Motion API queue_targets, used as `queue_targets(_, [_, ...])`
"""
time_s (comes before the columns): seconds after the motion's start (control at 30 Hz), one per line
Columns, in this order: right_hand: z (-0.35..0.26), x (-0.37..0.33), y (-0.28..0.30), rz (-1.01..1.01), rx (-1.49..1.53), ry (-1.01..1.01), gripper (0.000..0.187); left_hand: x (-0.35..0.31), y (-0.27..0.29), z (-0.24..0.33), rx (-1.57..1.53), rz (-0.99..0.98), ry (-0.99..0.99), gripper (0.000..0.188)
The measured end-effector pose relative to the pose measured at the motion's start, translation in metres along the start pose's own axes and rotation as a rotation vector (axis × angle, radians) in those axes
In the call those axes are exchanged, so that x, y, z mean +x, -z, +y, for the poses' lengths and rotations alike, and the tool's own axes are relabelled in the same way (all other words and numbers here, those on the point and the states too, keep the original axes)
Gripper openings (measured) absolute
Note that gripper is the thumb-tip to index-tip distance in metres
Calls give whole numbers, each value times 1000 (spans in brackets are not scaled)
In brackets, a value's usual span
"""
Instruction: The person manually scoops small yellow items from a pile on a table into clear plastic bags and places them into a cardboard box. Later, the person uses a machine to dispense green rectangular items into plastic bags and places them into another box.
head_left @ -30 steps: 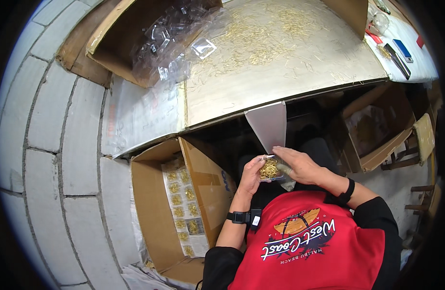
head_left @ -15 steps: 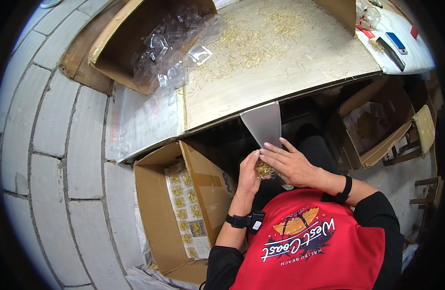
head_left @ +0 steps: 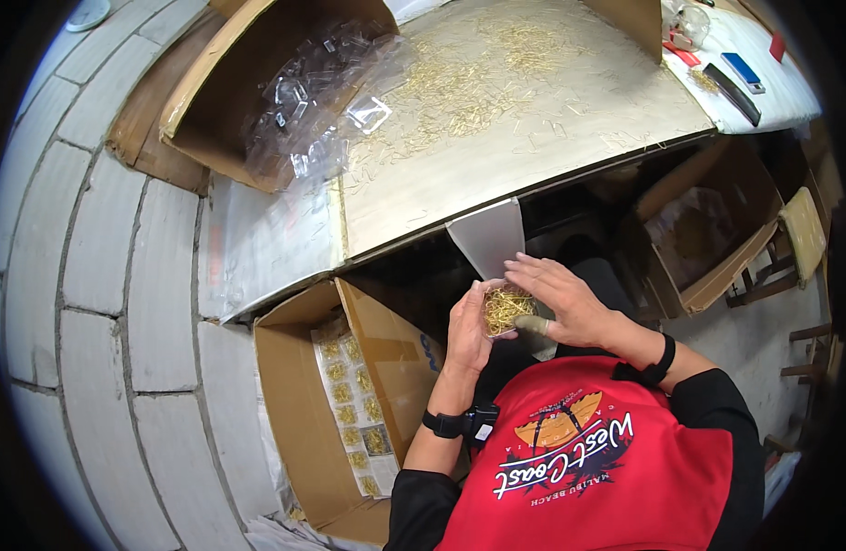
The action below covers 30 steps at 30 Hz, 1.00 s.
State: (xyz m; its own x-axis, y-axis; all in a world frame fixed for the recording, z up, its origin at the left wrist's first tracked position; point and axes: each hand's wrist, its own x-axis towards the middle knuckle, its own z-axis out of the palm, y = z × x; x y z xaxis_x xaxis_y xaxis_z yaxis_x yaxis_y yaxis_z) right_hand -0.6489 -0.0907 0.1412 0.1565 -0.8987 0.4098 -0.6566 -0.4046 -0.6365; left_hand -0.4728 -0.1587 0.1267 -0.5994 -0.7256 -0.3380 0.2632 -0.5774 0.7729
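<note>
Red printed shirt point(head_left: 570, 450), worn over black sleeves: lower centre of the frame.

Left hand point(head_left: 469, 326), black band point(head_left: 451, 424) at its wrist: centre of the frame, fingers curled, gripping the left side of a small box point(head_left: 498, 331). Contents: a tangle of gold-coloured wire pieces point(head_left: 509, 303).

Right hand point(head_left: 570, 301), black band point(head_left: 660, 360) at its wrist: right of the small box, palm down, fingers extended and grasping nothing, fingertips over the box's upper right edge. Covered thumb point(head_left: 531, 324) at the lower right edge; contact cannot be told.

Carton point(head_left: 287, 404), open, lower left: rows of small packs point(head_left: 342, 393) with gold-coloured contents.

White panel point(head_left: 490, 237), above the hands, meeting the table edge.

Second carton point(head_left: 740, 266), right, beside a pale-seated stool point(head_left: 804, 234).

Table point(head_left: 423, 193), upper centre: loose wire pieces point(head_left: 460, 96), scattered.

Third carton point(head_left: 207, 92), upper left, on its side: clear plastic cases point(head_left: 304, 110) spilling from its mouth.

White cloth point(head_left: 781, 106), upper right: blue block point(head_left: 741, 70), long black tool point(head_left: 731, 95).
</note>
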Motion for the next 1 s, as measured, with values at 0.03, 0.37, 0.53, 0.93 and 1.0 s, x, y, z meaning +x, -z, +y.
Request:
queue_targets(0.03, [1,0,-2,-13,-41,8,52,0,-1,-2,20,6,-9,34])
queue_targets(0.37, [7,-4,-11,119,140,32,48,1,-5,-18,-25,25,7,27])
queue_targets(0.53, [16,-6,10,335,294,-197,31,0,-13,-11,-59,-3,-24,32])
queue_targets(0.93, [36,-14,-7,158,753,-704,8,3,-14,-21,82,12,20,30])
queue_targets(1.0, [33,-12,-7,221,413,-592,7,4,-14,-23,83,33,19,30])
